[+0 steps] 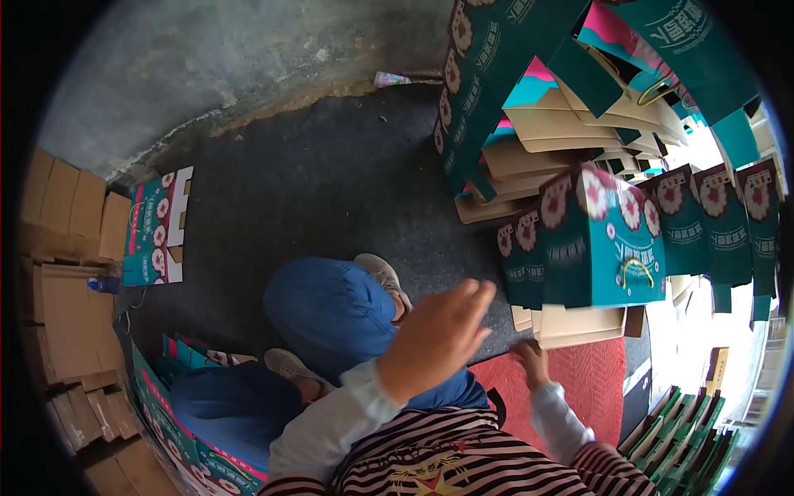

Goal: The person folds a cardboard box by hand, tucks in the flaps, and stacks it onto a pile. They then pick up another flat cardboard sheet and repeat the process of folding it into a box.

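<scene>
My left hand (438,339) is raised in front of my knee, its fingers stretched out and nothing in them. My right hand (532,364) is lower and to the right, beside the tan bottom flaps (579,324) of a gift box. Its fingers are loosely bent and apart, with nothing visible in them. The green and maroon gift box (628,240) has a flower print and a yellow cord handle. It stands against a row of similar folded boxes (521,256), slightly blurred at its upper edge.
A tall pile of green cartons (488,91) with tan flaps rises at upper right. More green boxes (686,438) stand at lower right by a red mat (587,380). Brown cardboard (74,322) is stacked at left, near a flower-print box (153,231). A concrete wall (248,58) runs behind.
</scene>
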`<state>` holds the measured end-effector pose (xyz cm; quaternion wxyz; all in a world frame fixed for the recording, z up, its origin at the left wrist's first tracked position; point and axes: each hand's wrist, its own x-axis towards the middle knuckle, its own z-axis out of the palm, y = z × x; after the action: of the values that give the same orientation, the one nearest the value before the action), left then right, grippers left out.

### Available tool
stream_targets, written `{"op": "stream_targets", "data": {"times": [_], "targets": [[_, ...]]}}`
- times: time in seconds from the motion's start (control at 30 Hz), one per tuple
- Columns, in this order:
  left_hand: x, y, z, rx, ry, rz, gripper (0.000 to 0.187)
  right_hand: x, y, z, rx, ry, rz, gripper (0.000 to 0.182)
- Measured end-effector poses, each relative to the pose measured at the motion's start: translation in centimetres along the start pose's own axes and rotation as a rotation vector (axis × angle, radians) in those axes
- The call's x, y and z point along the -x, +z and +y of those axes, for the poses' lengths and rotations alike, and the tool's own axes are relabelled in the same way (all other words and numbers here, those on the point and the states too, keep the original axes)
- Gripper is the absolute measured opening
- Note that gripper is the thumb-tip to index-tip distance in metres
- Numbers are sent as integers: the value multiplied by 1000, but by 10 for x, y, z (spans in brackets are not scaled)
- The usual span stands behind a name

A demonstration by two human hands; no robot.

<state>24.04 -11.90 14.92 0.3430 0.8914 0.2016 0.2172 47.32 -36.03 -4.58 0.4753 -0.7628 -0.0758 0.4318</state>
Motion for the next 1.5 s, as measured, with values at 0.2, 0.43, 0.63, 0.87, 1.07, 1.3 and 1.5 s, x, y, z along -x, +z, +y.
{"op": "stream_targets", "data": {"times": [0.2, 0.43, 0.63, 0.87, 1.07, 1.3, 1.5], "targets": [[35, -52, -36, -215, -116, 253, 44, -116, 185, -51, -223, 33, -215, 31], [28, -48, -53, -225, -55, 253, 38, -265, 279, -85, -377, -62, -223, 29], [18, -52, -63, -83, -13, 250, 36, -313, 294, -157, -257, -23, -36, 30], [12, -51, -72, -74, 15, 375, 27, -286, 187, -151, 648, -68, -468, 35], [16, -67, -70, 10, -10, 259, 26, -250, 86, -134, 740, 174, -630, 38], [17, -50, -62, 89, 32, 190, 31, -262, 117, -102, 540, -7, -650, 32], [9, -56, -58, 48, 62, 136, 27, -317, 283, -146, 59, -48, -334, 49]]}}
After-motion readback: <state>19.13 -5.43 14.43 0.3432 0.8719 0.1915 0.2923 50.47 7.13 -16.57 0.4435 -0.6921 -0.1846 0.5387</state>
